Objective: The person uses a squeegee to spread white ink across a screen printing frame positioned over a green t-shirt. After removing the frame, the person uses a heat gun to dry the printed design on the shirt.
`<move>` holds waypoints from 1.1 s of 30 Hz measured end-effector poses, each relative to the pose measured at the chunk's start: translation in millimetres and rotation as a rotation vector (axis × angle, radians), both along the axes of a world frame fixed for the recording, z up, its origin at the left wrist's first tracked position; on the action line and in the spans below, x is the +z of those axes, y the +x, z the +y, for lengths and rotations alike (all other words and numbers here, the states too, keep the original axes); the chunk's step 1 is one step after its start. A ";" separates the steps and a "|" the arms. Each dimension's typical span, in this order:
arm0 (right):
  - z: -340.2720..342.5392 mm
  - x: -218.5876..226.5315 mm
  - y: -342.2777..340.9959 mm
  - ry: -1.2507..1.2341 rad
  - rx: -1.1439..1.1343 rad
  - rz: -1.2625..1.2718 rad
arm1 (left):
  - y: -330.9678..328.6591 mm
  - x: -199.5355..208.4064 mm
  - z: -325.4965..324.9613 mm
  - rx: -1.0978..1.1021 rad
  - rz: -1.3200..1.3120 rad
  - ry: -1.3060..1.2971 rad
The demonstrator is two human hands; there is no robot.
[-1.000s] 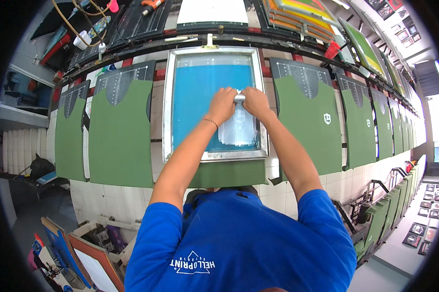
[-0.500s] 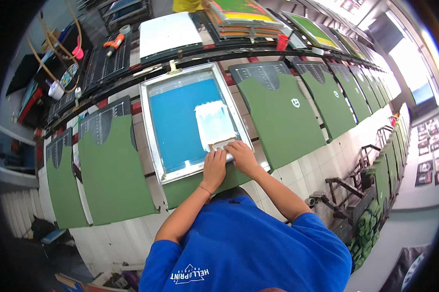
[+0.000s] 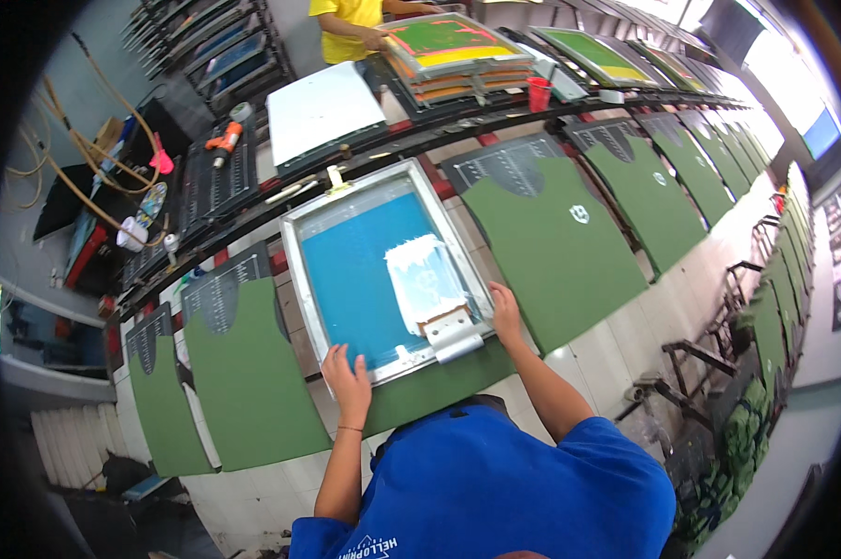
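Gripping screen frame (image 3: 383, 270) near corners: left hand (image 3: 348, 380); right hand (image 3: 506, 315).

A screen-printing workshop: a long desk (image 3: 625, 326) carries a row of green garment panels (image 3: 555, 238) laid flat on boards, with an aluminium-framed printing screen (image 3: 383, 270) coated blue resting over 1 of them. More framed screens (image 3: 448, 47) are stacked behind, and a rack (image 3: 201, 47) holds others.

Matt metal screen frame (image 3: 298, 270), smooth blue mesh (image 3: 350, 275), matt green cloth shirts (image 3: 555, 247).
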State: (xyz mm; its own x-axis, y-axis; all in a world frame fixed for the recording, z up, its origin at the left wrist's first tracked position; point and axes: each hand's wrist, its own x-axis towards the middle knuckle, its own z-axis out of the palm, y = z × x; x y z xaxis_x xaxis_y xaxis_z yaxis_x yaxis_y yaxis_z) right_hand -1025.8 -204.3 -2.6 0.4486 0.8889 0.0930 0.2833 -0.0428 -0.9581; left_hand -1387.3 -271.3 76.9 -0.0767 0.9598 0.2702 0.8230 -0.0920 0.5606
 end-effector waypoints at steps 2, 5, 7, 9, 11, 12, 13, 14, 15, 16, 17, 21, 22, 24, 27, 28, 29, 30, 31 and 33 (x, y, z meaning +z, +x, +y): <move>3.2 -9.7 -1.0 0.003 -0.024 0.083 | -36.6 -12.8 -2.6 0.170 -0.022 -0.005; 4.3 -12.2 -2.5 -0.035 -0.048 0.085 | -73.3 -35.2 -9.7 0.359 -0.101 -0.064; 4.7 -5.8 -4.2 -0.064 -0.081 0.060 | -76.0 -46.0 -10.0 0.406 -0.258 -0.168; 7.1 1.8 -4.1 -0.182 -0.038 -0.023 | -81.6 -66.1 -10.3 0.391 -0.412 -0.293; 8.6 2.5 -5.4 -0.223 0.009 -0.075 | -94.6 -90.4 -7.2 0.317 -0.557 -0.423; 8.6 -3.3 0.4 -0.201 0.017 -0.092 | -91.4 -92.0 -2.6 0.315 -0.598 -0.407; 8.5 -5.4 4.5 -0.180 0.029 -0.110 | -84.2 -92.7 0.4 0.318 -0.640 -0.390; 8.8 -7.6 7.2 -0.163 0.045 -0.108 | -79.9 -92.1 2.8 0.322 -0.681 -0.373; 8.6 -8.8 9.8 -0.146 0.061 -0.109 | -78.5 -90.4 3.3 0.305 -0.630 -0.375; 7.7 -6.3 7.9 -0.136 0.082 -0.107 | -78.6 -88.0 0.8 0.317 -0.568 -0.353; 6.3 -3.1 6.8 -0.115 0.102 -0.088 | -80.0 -85.2 0.1 0.330 -0.505 -0.331; -0.4 7.5 15.1 -0.207 0.144 0.074 | -76.0 -56.8 -5.1 0.316 -0.378 -0.312; -6.1 12.9 16.3 -0.208 0.133 0.103 | -76.5 -48.8 -6.2 0.302 -0.353 -0.293; -20.9 25.2 12.7 -0.211 0.115 0.159 | -78.5 -33.3 -12.5 0.284 -0.369 -0.266; -46.0 42.8 -14.0 -0.141 0.064 0.128 | -100.6 -25.6 -24.9 0.299 -0.427 -0.163; -51.9 44.3 -29.5 -0.120 0.068 0.110 | -117.9 -23.8 -30.7 0.293 -0.467 -0.176; -57.5 45.1 -47.0 -0.100 0.072 0.092 | -138.5 -21.8 -38.7 0.286 -0.506 -0.190; -62.7 47.6 -66.0 -0.077 0.070 0.075 | -159.7 -17.9 -45.5 0.272 -0.545 -0.202; -69.2 56.5 -99.7 -0.074 0.067 0.100 | -184.6 -13.5 -55.1 0.307 -0.565 -0.150; -69.6 59.4 -165.5 -0.103 0.140 0.078 | -245.9 -10.6 -72.0 0.336 -0.523 -0.098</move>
State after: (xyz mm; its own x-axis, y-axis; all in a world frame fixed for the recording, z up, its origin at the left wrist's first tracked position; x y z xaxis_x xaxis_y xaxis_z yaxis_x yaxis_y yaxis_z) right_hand -1191.3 -273.9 56.8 0.3221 0.9462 -0.0323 0.2187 -0.1075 -0.9698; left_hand -1633.2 -343.4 66.3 -0.4765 0.8787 0.0274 0.4127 0.1961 0.8895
